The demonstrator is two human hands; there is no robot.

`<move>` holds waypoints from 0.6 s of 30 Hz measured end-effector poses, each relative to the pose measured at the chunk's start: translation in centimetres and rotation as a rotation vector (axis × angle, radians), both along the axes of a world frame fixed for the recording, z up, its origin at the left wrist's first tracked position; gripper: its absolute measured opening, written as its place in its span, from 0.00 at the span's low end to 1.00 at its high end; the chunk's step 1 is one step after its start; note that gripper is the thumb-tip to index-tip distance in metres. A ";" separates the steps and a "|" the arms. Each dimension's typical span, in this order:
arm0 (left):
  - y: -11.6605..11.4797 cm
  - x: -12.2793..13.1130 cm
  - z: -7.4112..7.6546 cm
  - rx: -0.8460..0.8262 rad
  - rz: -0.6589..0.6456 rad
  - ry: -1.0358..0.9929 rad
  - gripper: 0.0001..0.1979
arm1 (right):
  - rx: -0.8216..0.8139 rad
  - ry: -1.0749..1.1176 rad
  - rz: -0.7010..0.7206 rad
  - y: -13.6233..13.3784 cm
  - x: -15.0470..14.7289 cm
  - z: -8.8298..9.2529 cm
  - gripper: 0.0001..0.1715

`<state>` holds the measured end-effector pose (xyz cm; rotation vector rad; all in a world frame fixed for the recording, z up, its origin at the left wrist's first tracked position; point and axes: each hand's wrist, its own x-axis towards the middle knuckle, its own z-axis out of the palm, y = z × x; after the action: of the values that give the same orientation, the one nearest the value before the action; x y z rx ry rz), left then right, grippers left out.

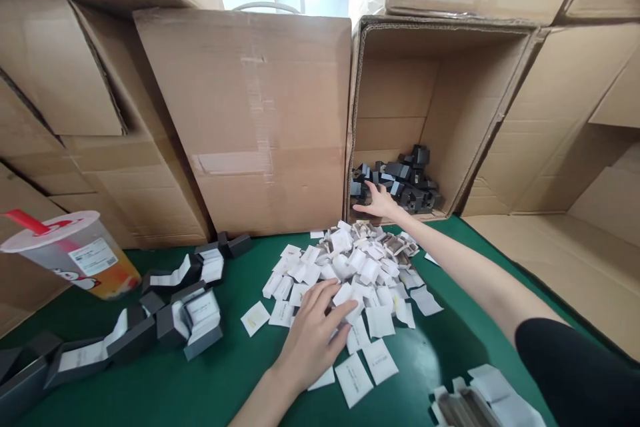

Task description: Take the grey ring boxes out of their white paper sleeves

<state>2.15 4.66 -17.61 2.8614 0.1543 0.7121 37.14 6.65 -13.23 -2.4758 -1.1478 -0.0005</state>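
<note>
My left hand (320, 333) lies at the near edge of a heap of small white printed paper pieces (350, 260), fingers apart and slightly bent, with the fingertips touching the papers. No object shows clearly inside its grasp. Farther off, my right hand (379, 203) reaches to the mouth of an open cardboard box (447, 177) standing on its side. Its fingers are spread at the front of a pile of small black boxes (417, 180), and nothing is held in them. Whether the fingertips touch the boxes I cannot tell.
Opened black boxes with white inserts (200, 313) lie to the left on the green table (250, 380). Behind them stands a drink cup (85, 253) with a red straw. Cardboard boxes (280, 120) wall the back. More pale folded pieces (485, 400) lie front right.
</note>
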 end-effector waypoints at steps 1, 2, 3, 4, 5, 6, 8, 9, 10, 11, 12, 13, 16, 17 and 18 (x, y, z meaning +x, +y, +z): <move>0.0 0.0 0.0 -0.005 -0.005 -0.002 0.16 | -0.017 0.008 -0.039 1.2 -0.3 -0.3 0.59; 0.0 0.0 0.0 -0.009 -0.008 -0.006 0.16 | -0.033 0.015 -0.074 2.3 -0.5 -0.5 0.61; -0.1 0.1 0.0 -0.013 -0.011 -0.009 0.16 | -0.047 0.019 -0.105 3.1 -0.7 -0.8 0.62; -0.1 0.1 0.0 -0.015 -0.014 -0.012 0.16 | -0.060 0.021 -0.131 3.8 -0.9 -1.0 0.64; -0.1 0.2 0.0 -0.017 -0.016 -0.016 0.16 | -0.070 0.021 -0.151 4.3 -1.0 -1.2 0.65; -0.1 0.2 0.0 -0.019 -0.021 -0.019 0.16 | -0.077 0.017 -0.166 4.6 -1.1 -1.3 0.65; -0.1 0.3 0.1 -0.024 -0.034 -0.027 0.16 | -0.079 0.004 -0.173 4.8 -1.0 -1.4 0.62; -0.1 0.3 0.2 -0.027 -0.043 -0.030 0.16 | -0.076 -0.005 -0.168 4.8 -0.9 -1.4 0.59; -0.1 0.4 0.2 -0.031 -0.049 -0.033 0.16 | -0.070 -0.015 -0.160 4.6 -0.8 -1.4 0.56; -0.1 0.4 0.2 -0.036 -0.053 -0.033 0.16 | -0.065 -0.024 -0.152 4.5 -0.7 -1.3 0.53; -0.1 0.4 0.2 -0.041 -0.054 -0.033 0.16 | -0.060 -0.031 -0.144 4.3 -0.7 -1.2 0.50; -0.1 0.4 0.1 -0.047 -0.052 -0.031 0.16 | -0.057 -0.036 -0.137 4.0 -0.6 -1.0 0.48; -0.1 0.4 0.0 -0.062 -0.052 -0.024 0.16 | -0.052 -0.043 -0.119 3.3 -0.6 -0.6 0.43; -0.1 0.4 0.0 -0.065 -0.053 -0.023 0.16 | -0.051 -0.044 -0.113 3.0 -0.6 -0.5 0.42; -0.1 0.4 0.0 -0.066 -0.053 -0.023 0.16 | -0.049 -0.046 -0.109 2.8 -0.6 -0.4 0.41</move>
<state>2.56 4.54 -17.66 2.7826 0.0958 0.7155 36.50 9.44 -13.62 -2.5917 -1.0413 -0.0610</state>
